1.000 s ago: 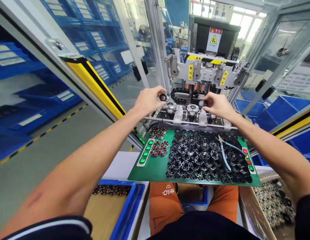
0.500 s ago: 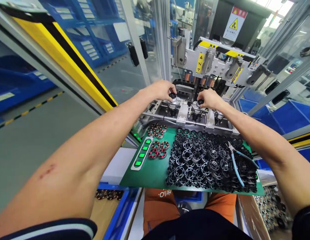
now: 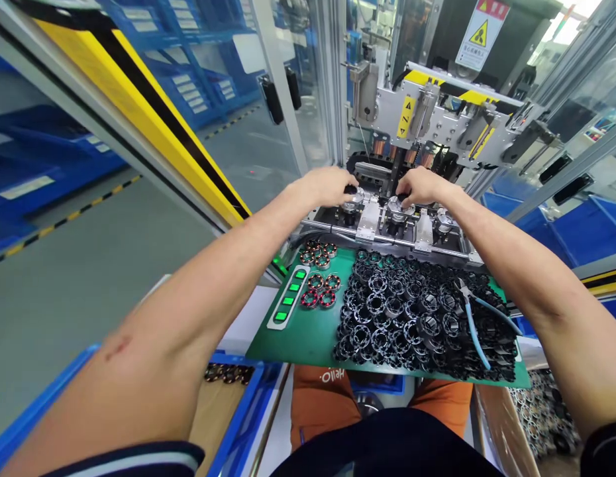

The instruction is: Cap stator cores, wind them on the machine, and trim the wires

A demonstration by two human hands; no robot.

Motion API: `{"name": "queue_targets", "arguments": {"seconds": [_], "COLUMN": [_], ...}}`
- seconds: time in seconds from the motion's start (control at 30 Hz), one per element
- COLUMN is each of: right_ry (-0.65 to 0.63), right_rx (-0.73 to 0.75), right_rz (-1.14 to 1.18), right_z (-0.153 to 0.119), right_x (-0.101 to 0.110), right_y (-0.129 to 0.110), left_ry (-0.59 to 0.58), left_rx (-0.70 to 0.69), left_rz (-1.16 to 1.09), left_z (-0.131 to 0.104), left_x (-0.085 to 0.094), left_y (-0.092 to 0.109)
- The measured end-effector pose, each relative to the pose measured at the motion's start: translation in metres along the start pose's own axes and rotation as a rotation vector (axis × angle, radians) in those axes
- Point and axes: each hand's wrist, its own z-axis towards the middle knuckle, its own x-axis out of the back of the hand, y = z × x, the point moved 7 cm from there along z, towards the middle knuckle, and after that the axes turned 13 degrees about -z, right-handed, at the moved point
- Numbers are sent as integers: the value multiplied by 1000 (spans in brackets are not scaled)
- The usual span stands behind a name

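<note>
My left hand (image 3: 336,185) reaches into the machine, its fingers closed around a black stator core (image 3: 350,191) at the top of the left metal fixture (image 3: 352,202). At the middle fixture (image 3: 398,212), the fingers of my right hand (image 3: 420,185) pinch another black stator core (image 3: 402,197), partly hidden by them. A third fixture (image 3: 444,221) stands to the right, touched by neither hand. Closer to me, many black stator cores (image 3: 380,341) lie piled on the green board (image 3: 283,348). Several copper-wound stators (image 3: 327,299) rest on its left part.
Blue-handled cutters (image 3: 471,324) lie across the pile. A strip of green-lit buttons (image 3: 288,301) is fixed at the board's left. The machine head (image 3: 437,112) hangs above the fixtures. A blue bin (image 3: 248,404) and a box of parts (image 3: 539,411) flank my legs.
The whole view has shifted slightly, so the scene sits a little more to the right. Both hands remain at the same two fixtures, with their fingers slightly lower over the cores.
</note>
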Motion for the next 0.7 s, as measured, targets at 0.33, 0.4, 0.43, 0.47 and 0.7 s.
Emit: {"name": "queue_targets", "arguments": {"seconds": [0.33, 0.4, 0.43, 0.47, 0.7], "right_ry": [-12, -45, -50, -44, -28], "right_rx": [-194, -181, -159, -128, 195], "right_rz": [25, 21, 16, 11, 14], "right_z": [-72, -77, -82, -90, -203], "right_x": [-62, -44, -31, -18, 10], "right_y": [-61, -65, -67, -71, -148], "left_ry": [251, 254, 254, 269, 482], "left_rx": [-108, -101, -99, -104, -391], "left_rz": [-92, -103, -105, -108, -174], "left_z": [-61, -58, -61, -68, -211], "left_x": [-44, -37, -33, -28, -38], "left_y": [-1, 5, 11, 20, 131]}}
